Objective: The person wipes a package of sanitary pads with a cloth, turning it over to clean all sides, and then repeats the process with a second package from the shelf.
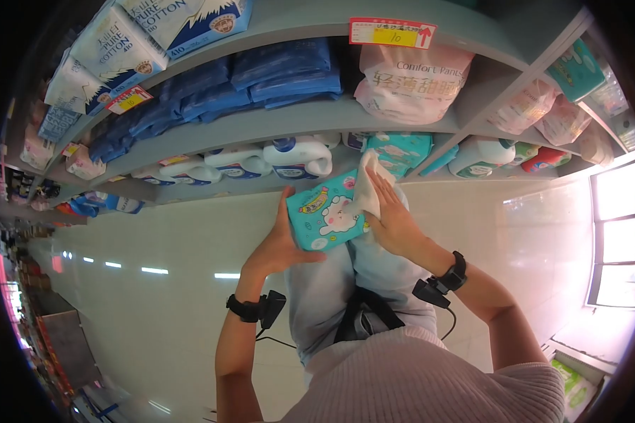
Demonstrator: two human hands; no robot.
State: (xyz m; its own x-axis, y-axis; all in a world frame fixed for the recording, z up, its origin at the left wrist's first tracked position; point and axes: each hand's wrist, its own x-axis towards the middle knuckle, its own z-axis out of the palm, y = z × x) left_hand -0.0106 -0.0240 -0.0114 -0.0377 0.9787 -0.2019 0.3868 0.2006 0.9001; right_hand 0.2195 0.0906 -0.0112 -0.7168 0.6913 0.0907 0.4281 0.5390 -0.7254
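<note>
A teal package (317,218) with a white cartoon rabbit on its front is tilted in front of my legs. My left hand (279,245) grips it by its left side and lower edge, thumb along the bottom. In my right hand (396,224) is a cream-white cloth (368,185), pressed against the package's right end. The fingers lie over the cloth and partly cover it. Just behind the cloth, a similar teal package (406,151) sits on the bottom shelf.
White detergent bottles (300,158) line the bottom shelf. Blue packs (282,74) and a pink Comfort Pants pack (415,84) fill the shelf above. White-and-blue Pure Cotton boxes (113,46) stand higher up. A grey shelf edge (240,123) runs ahead of my hands, above a glossy floor (169,303).
</note>
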